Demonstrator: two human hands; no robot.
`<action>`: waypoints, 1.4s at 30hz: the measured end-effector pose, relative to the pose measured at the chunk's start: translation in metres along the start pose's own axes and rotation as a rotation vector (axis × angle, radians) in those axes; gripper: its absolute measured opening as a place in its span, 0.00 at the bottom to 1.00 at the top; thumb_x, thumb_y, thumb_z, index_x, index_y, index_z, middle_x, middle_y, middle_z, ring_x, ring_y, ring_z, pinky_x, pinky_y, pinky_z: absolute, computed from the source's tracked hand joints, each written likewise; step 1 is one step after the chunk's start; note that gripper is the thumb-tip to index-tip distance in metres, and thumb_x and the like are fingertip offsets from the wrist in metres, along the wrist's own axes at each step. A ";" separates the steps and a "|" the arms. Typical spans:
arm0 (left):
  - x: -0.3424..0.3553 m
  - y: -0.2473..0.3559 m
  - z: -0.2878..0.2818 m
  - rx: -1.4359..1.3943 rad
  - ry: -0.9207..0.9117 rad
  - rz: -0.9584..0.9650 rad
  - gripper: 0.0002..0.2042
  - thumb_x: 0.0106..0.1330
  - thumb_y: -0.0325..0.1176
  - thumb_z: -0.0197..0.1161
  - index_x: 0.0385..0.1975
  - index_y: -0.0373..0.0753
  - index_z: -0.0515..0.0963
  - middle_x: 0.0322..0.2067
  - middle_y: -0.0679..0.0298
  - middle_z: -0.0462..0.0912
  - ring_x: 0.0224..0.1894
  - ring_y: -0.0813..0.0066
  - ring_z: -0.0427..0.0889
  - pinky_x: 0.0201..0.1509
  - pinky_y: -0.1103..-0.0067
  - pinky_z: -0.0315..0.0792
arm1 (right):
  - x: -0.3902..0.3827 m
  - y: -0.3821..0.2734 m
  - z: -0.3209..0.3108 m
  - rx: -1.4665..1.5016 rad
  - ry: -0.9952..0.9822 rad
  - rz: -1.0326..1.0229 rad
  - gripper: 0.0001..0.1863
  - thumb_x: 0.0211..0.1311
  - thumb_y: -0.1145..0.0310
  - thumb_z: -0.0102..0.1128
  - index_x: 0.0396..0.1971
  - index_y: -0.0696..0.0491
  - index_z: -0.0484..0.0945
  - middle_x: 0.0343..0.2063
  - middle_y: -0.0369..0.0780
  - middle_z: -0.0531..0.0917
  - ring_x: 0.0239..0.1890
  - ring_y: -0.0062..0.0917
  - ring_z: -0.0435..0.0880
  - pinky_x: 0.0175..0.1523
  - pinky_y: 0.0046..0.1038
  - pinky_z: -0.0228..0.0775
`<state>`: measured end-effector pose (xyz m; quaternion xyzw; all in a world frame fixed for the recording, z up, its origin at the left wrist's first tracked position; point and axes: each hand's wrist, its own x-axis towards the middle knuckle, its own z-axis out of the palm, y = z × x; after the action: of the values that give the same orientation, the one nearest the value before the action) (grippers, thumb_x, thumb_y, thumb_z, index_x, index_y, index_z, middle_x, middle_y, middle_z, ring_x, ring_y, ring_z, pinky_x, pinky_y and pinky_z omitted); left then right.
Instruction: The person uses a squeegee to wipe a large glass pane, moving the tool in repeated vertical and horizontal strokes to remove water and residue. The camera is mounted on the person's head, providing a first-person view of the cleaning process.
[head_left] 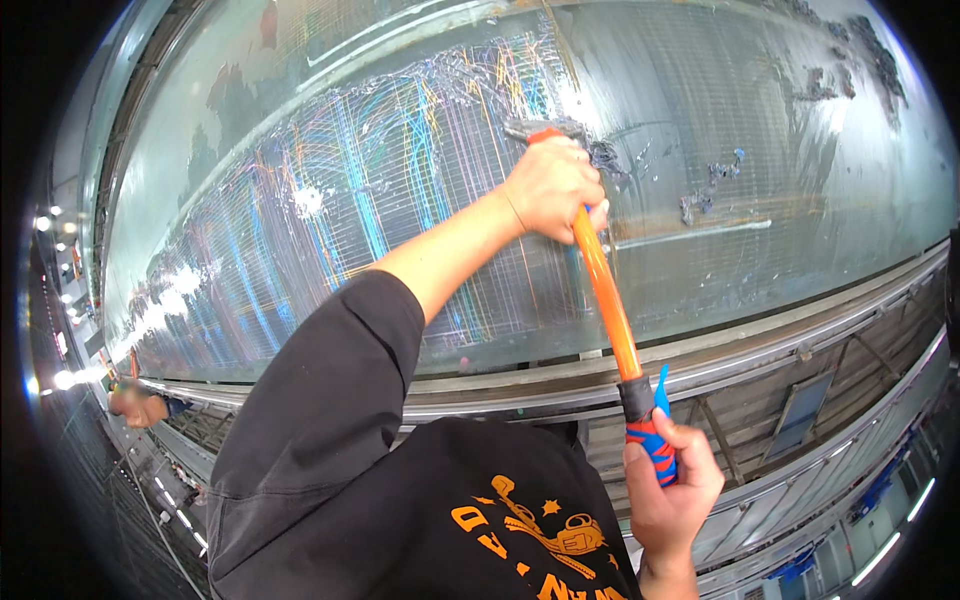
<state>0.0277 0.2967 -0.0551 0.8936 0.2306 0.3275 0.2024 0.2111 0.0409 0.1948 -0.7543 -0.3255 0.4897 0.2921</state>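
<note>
My left hand (556, 190) is closed round the upper part of a long-handled scraper (607, 290), just below its flat grey head. The handle is orange, with a black sleeve and blue and red tape at its lower end. Low on the right, my right hand (672, 470) grips that taped end, with a loose blue tail sticking up beside the thumb. The scraper's head rests against, or hovers just over, a wide glossy grey panel (690, 275). Dark crumpled residue (607, 157) lies right beside the head.
Left of the scraper, the panel carries a patch of fine multicoloured lines (350, 190). More dark clumps (712, 185) stick to its right side. A metal rail (480, 400) runs along the near edge, between panel and body. Another person (140, 405) is at the far left.
</note>
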 end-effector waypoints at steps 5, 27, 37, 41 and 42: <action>0.021 -0.088 -0.029 0.037 0.022 0.029 0.12 0.52 0.38 0.69 0.13 0.47 0.75 0.16 0.66 0.75 0.25 0.60 0.80 0.34 0.66 0.73 | 0.077 -0.047 0.033 -0.047 -0.069 -0.169 0.16 0.67 0.82 0.71 0.54 0.62 0.84 0.41 0.38 0.88 0.39 0.11 0.80 0.44 0.19 0.75; -0.102 0.268 0.055 -0.151 -0.137 -0.044 0.24 0.63 0.50 0.77 0.16 0.45 0.72 0.22 0.64 0.72 0.29 0.61 0.75 0.42 0.65 0.69 | -0.209 0.177 -0.094 -0.142 -0.035 -0.117 0.28 0.60 0.76 0.77 0.62 0.58 0.84 0.42 0.49 0.91 0.42 0.32 0.92 0.50 0.29 0.82; -0.079 0.248 0.095 -0.172 -0.011 0.024 0.24 0.59 0.39 0.76 0.09 0.47 0.66 0.12 0.66 0.67 0.18 0.60 0.69 0.30 0.65 0.65 | -0.196 0.171 -0.092 -0.096 0.019 -0.065 0.23 0.61 0.76 0.76 0.57 0.60 0.85 0.39 0.47 0.91 0.38 0.25 0.91 0.47 0.26 0.81; -0.074 0.247 0.089 -0.143 -0.067 -0.042 0.23 0.58 0.40 0.77 0.08 0.48 0.68 0.12 0.66 0.69 0.18 0.60 0.72 0.27 0.65 0.66 | -0.174 0.143 -0.107 -0.088 -0.018 0.037 0.22 0.60 0.77 0.75 0.55 0.61 0.85 0.32 0.42 0.90 0.32 0.16 0.85 0.41 0.22 0.78; -0.080 0.254 0.091 -0.208 -0.105 -0.035 0.23 0.58 0.40 0.76 0.08 0.48 0.69 0.11 0.66 0.68 0.18 0.61 0.73 0.28 0.66 0.67 | -0.183 0.144 -0.113 -0.092 -0.018 0.052 0.22 0.60 0.77 0.75 0.55 0.61 0.85 0.32 0.42 0.90 0.31 0.15 0.85 0.41 0.22 0.78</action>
<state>0.1061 0.0278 -0.0278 0.8795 0.2002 0.2987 0.3118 0.2889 -0.2044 0.2252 -0.7708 -0.3304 0.4883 0.2413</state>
